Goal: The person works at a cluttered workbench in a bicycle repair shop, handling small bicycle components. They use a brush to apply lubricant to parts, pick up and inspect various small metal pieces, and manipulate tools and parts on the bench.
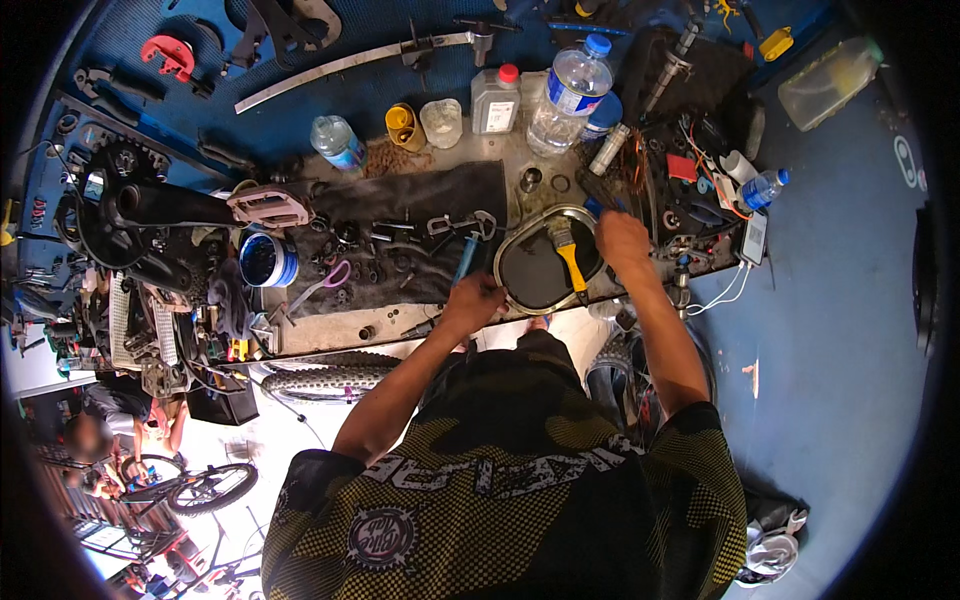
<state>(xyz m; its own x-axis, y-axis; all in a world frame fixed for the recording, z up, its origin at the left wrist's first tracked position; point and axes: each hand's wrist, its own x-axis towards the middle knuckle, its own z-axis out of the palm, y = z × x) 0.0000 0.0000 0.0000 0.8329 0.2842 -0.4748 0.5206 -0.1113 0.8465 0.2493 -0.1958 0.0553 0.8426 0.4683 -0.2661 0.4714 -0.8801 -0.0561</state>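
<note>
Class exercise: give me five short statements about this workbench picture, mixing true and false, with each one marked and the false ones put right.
1. The yellow-handled brush has its handle end nearer the person than its bristles. True.
2. The large clear bottle has a red cap. False: its cap is blue; the grey jug has the red one.
3. The purple-handled scissors lie left of the left hand. True.
4. The right hand is at the left side of the rounded tray. False: it is at the right side.
5. The yellow cup stands left of the grey jug. True.
</note>
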